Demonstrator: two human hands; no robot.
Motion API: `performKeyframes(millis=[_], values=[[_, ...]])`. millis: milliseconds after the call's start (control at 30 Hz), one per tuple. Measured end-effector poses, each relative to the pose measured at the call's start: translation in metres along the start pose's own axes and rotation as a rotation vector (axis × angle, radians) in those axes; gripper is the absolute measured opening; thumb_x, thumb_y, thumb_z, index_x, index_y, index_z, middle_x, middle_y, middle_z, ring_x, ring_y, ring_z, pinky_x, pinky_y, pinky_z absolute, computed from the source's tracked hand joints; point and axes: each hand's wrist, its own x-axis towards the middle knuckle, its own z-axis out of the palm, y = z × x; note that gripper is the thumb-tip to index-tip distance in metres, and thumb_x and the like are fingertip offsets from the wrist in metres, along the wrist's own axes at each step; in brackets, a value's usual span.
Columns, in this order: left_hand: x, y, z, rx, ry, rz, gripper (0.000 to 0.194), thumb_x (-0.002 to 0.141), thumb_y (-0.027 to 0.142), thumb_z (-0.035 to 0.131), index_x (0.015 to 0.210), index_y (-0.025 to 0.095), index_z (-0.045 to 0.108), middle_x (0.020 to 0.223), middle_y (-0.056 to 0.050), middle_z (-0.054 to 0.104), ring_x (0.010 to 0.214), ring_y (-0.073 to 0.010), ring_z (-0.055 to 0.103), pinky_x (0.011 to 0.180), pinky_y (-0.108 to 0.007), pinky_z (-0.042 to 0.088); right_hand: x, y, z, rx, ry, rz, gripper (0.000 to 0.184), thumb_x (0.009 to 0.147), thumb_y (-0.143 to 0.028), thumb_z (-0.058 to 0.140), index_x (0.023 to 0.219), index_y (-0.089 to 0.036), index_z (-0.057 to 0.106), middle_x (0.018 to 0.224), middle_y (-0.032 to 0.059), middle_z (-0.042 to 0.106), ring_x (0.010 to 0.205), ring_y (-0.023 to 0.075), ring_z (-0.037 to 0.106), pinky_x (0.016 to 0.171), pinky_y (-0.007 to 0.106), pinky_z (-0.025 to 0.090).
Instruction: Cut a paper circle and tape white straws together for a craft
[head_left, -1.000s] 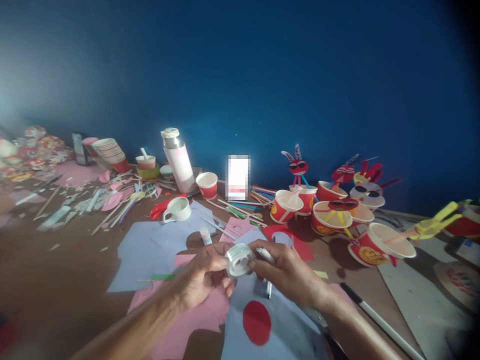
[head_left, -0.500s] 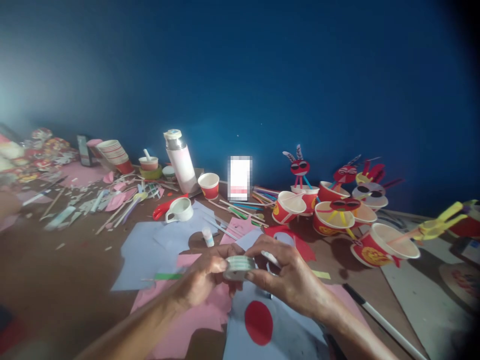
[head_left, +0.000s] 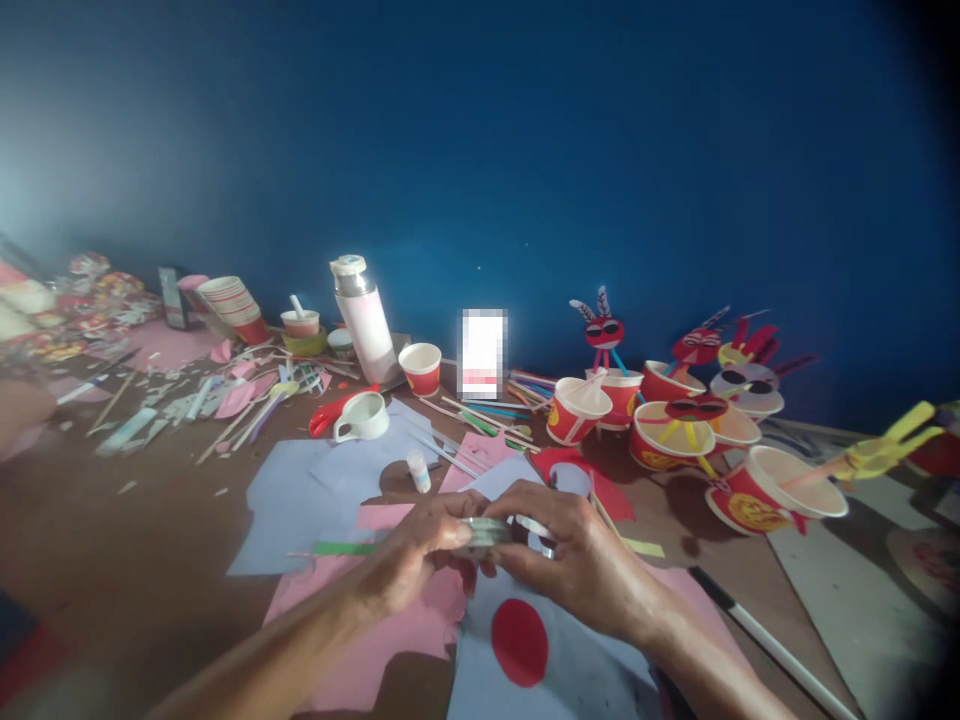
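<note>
A roll of tape [head_left: 487,535], pale and seen edge-on, is held up in front of me between both hands. My left hand [head_left: 420,550] grips its left side with thumb and fingers, and my right hand [head_left: 581,550] pinches its right side. A white, loop-like thing [head_left: 534,526] also shows under the fingers of my right hand; I cannot make out what it is. Below the hands, a red paper circle [head_left: 520,643] lies on a light blue sheet [head_left: 585,640]. Pink paper [head_left: 367,640] spreads under my left forearm.
A small glue bottle [head_left: 418,472] and a white cup-shaped lid [head_left: 362,417] stand beyond my left hand. Behind are a thermos [head_left: 367,330] and a paper cup [head_left: 420,370]. Decorated cups [head_left: 772,490] crowd the right, near a marker [head_left: 772,635]. Paper scraps [head_left: 240,398] litter the left.
The tape roll has turned from showing its open ring to being seen edge-on. Both hands stay on it, having shifted slightly right in view.
</note>
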Motion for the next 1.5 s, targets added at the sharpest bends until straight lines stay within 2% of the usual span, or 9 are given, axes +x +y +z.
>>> performKeyframes(millis=[300, 533, 700, 800, 967, 1100, 1200, 1333, 1500], values=[[0.004, -0.002, -0.001, -0.166, -0.015, -0.049, 0.030, 0.064, 0.024, 0.046, 0.084, 0.008, 0.061, 0.076, -0.012, 0.062, 0.073, -0.0245, 0.060, 0.051, -0.027, 0.044, 0.001, 0.003, 0.001, -0.017, 0.012, 0.001, 0.016, 0.081, -0.015, 0.062, 0.091, -0.025, 0.068, 0.082, -0.0040, 0.066, 0.072, 0.0100, 0.059, 0.066, 0.020, 0.042], [0.007, -0.004, -0.001, -0.157, 0.038, 0.050, 0.028, 0.065, 0.023, 0.052, 0.087, 0.008, 0.063, 0.072, -0.010, 0.062, 0.058, -0.0164, 0.057, 0.047, -0.022, 0.037, 0.002, 0.012, -0.003, -0.030, 0.119, 0.143, 0.014, 0.085, -0.022, 0.054, 0.096, -0.020, 0.063, 0.082, 0.0004, 0.067, 0.072, 0.0137, 0.060, 0.065, 0.023, 0.044], [0.005, -0.004, 0.002, -0.120, 0.049, 0.047, 0.026, 0.072, 0.027, 0.061, 0.092, 0.010, 0.062, 0.066, -0.006, 0.059, 0.053, -0.0117, 0.050, 0.046, -0.020, 0.036, 0.001, 0.011, -0.001, 0.009, 0.172, 0.326, 0.033, 0.090, -0.033, 0.045, 0.117, -0.019, 0.056, 0.060, -0.0018, 0.062, 0.052, 0.0129, 0.057, 0.050, 0.023, 0.043], [0.005, -0.001, 0.004, -0.201, 0.065, 0.026, 0.024, 0.076, 0.032, 0.062, 0.084, 0.010, 0.063, 0.062, -0.004, 0.056, 0.050, -0.0090, 0.046, 0.042, -0.019, 0.034, 0.000, 0.011, 0.002, 0.039, 0.123, 0.341, 0.036, 0.091, -0.031, 0.041, 0.123, -0.018, 0.052, 0.055, -0.0033, 0.060, 0.047, 0.0120, 0.055, 0.047, 0.022, 0.042], [0.005, 0.002, 0.005, -0.391, 0.121, -0.059, 0.024, 0.075, 0.033, 0.065, 0.081, 0.010, 0.064, 0.060, -0.002, 0.056, 0.048, -0.0084, 0.045, 0.040, -0.019, 0.033, 0.001, 0.011, 0.002, 0.210, 0.027, 0.314, 0.031, 0.091, -0.029, 0.041, 0.114, -0.018, 0.058, 0.064, -0.0016, 0.062, 0.050, 0.0102, 0.056, 0.049, 0.021, 0.044], [0.005, 0.001, 0.005, -0.475, 0.193, -0.171, 0.022, 0.070, 0.031, 0.067, 0.075, 0.010, 0.064, 0.055, 0.000, 0.052, 0.046, -0.0086, 0.044, 0.041, -0.020, 0.032, 0.003, 0.012, 0.000, 0.194, -0.025, 0.342, 0.017, 0.085, -0.027, 0.052, 0.096, -0.019, 0.061, 0.064, -0.0032, 0.058, 0.052, 0.0089, 0.055, 0.051, 0.020, 0.043], [0.006, -0.002, 0.005, -0.465, 0.192, -0.225, 0.025, 0.067, 0.033, 0.068, 0.075, 0.009, 0.064, 0.053, 0.000, 0.051, 0.046, -0.0089, 0.044, 0.042, -0.021, 0.032, 0.005, 0.012, 0.001, 0.203, -0.056, 0.373, 0.012, 0.084, -0.027, 0.053, 0.089, -0.018, 0.059, 0.062, -0.0042, 0.055, 0.051, 0.0082, 0.053, 0.049, 0.019, 0.041], [0.005, -0.004, 0.004, -0.446, 0.192, -0.264, 0.032, 0.068, 0.040, 0.066, 0.078, 0.009, 0.064, 0.053, 0.000, 0.050, 0.045, -0.0101, 0.045, 0.042, -0.023, 0.033, 0.005, 0.010, 0.003, 0.195, -0.057, 0.380, 0.020, 0.082, -0.022, 0.051, 0.100, -0.019, 0.060, 0.059, -0.0051, 0.054, 0.049, 0.0080, 0.052, 0.048, 0.018, 0.040], [0.002, -0.003, 0.006, -0.315, 0.202, -0.200, 0.031, 0.066, 0.039, 0.069, 0.077, 0.010, 0.063, 0.058, -0.001, 0.054, 0.048, -0.0107, 0.048, 0.044, -0.023, 0.036, 0.005, 0.005, 0.005, 0.065, -0.001, 0.403, 0.015, 0.081, -0.021, 0.049, 0.084, -0.018, 0.064, 0.053, -0.0042, 0.055, 0.047, 0.0090, 0.054, 0.048, 0.018, 0.039]])
